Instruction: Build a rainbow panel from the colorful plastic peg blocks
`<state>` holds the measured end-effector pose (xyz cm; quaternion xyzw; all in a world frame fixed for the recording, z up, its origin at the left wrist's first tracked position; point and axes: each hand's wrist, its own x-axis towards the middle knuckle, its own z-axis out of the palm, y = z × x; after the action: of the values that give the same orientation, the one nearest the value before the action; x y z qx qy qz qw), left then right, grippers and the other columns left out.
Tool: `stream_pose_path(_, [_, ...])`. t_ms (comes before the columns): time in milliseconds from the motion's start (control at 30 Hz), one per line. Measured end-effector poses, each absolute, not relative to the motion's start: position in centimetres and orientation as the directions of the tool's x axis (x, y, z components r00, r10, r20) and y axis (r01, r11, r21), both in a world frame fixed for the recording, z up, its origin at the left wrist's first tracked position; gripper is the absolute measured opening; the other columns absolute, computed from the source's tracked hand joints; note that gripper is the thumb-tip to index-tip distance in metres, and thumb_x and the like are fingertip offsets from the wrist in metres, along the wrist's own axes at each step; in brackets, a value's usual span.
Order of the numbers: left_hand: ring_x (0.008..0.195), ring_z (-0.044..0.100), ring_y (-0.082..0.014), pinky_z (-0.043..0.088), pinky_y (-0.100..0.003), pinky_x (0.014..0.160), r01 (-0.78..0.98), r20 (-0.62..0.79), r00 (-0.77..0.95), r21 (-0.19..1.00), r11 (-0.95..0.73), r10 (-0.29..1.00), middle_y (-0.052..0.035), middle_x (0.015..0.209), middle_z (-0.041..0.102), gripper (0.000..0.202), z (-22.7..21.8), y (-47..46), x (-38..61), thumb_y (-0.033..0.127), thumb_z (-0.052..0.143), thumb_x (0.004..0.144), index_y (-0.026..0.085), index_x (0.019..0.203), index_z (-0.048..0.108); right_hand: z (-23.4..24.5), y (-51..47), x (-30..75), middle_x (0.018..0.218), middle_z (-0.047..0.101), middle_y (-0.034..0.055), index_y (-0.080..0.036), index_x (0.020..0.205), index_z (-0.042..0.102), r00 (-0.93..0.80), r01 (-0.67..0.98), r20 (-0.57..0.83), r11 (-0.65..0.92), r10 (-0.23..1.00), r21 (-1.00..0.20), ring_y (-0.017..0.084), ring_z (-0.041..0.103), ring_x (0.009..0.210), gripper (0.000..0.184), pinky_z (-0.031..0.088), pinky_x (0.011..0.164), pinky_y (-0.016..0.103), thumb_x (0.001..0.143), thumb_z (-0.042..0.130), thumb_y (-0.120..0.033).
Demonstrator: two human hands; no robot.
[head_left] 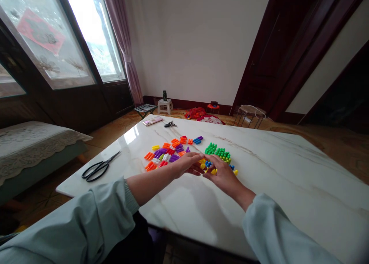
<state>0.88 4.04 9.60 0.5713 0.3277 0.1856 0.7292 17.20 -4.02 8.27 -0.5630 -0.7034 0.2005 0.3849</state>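
My left hand (190,164) reaches in from the left, its fingers stretched out and slightly curved over the marble-patterned table. Close to its fingertips is my right hand (221,172), with thumb and fingers spread apart in an arch. Between and behind the hands lie small yellow plastic pieces (203,165) and blue pieces (208,164), partly covered by the fingers. I see nothing gripped in either hand. Just beyond the right hand sit rows of green bead-like pieces (211,148). Left of my hands spreads a loose group of orange pieces (151,166), purple pieces (174,158), red and white ones.
Black-handled scissors (99,169) lie at the table's left side. A phone (152,121) and keys (170,124) rest near the far edge. Beyond the table (282,171) stand a white stool (165,106) with a dark can (164,95) and a round stool (250,111).
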Motion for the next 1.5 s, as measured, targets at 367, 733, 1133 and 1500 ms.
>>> stream_pose_path(367, [0.062,0.062,-0.0118,0.049,-0.024,0.059,0.210,-0.216,0.763,0.974,0.082,0.609,-0.0023,0.069,0.064,0.058,9.4,3.9,0.9,0.069,0.057,0.073,0.015,0.095,0.059,9.3,-4.5,16.9,0.109,0.063,0.0048,-0.025,0.120,0.055,-0.007,0.563,0.297,0.249,0.955,-0.788,0.012,0.061,0.071,0.047,0.054,0.068,0.028,0.075,0.066,-0.025])
stream_pose_path(733, [0.078,0.062,-0.0163,0.052,-0.032,0.073,0.389,-0.042,0.722,0.851,-0.354,0.691,-0.0082,0.091,0.068,0.039,8.4,5.2,0.6,0.044,0.046,0.089,0.015,0.110,0.061,9.0,-3.9,18.6,0.080,0.066,0.0030,-0.019,0.081,0.062,0.166,0.561,0.293,0.154,0.942,-0.814,0.017,0.063,0.071,0.028,0.052,0.064,0.027,0.069,0.070,-0.043])
stream_pose_path(1133, [0.132,0.035,-0.0334,0.038,-0.046,0.105,0.446,-0.166,0.892,0.181,-0.876,0.420,-0.0125,0.147,0.036,0.054,4.5,7.5,-2.0,0.013,0.060,0.078,0.021,0.130,0.052,9.0,-4.2,22.1,0.066,0.066,0.0023,-0.017,0.081,0.065,0.397,0.573,0.241,-0.034,0.885,-0.819,0.016,0.060,0.058,0.034,0.046,0.053,0.025,0.066,0.068,-0.047])
stream_pose_path(1500, [0.096,0.060,-0.0275,0.051,-0.038,0.081,0.574,-0.250,0.804,0.090,-0.814,0.539,-0.0144,0.120,0.050,0.051,5.7,6.8,-1.6,0.009,0.061,0.074,0.022,0.123,0.056,7.0,-4.9,21.5,0.078,0.070,0.0018,-0.020,0.072,0.068,0.144,0.882,0.022,-0.118,0.989,-0.455,0.018,0.062,0.074,0.011,0.041,0.063,0.024,0.063,0.071,-0.026])
